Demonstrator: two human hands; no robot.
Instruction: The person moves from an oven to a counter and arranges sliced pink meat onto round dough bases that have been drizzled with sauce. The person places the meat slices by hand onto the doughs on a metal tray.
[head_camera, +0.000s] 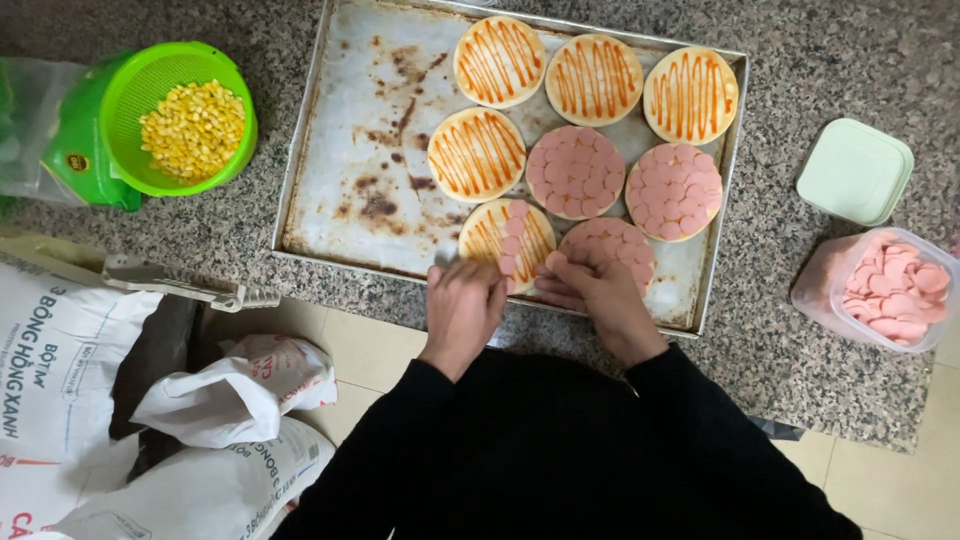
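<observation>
A stained metal baking tray (360, 130) on the granite counter carries several small round bread bases striped with orange sauce. Three of them are fully covered with pink sausage slices (576, 172). One base at the tray's near edge (505, 238) is partly covered with slices. My left hand (462, 308) rests at the near rim just below that base, fingers curled; what it holds is hidden. My right hand (592, 290) lies beside it, fingertips touching slices at the near edge between that base and the covered base to its right (615, 240).
A green strainer of corn kernels (185, 120) stands left of the tray. At the right sit a plastic tub of pink sausage slices (885, 290) and its pale green lid (855, 170). White flour sacks (60, 370) lie on the floor at lower left.
</observation>
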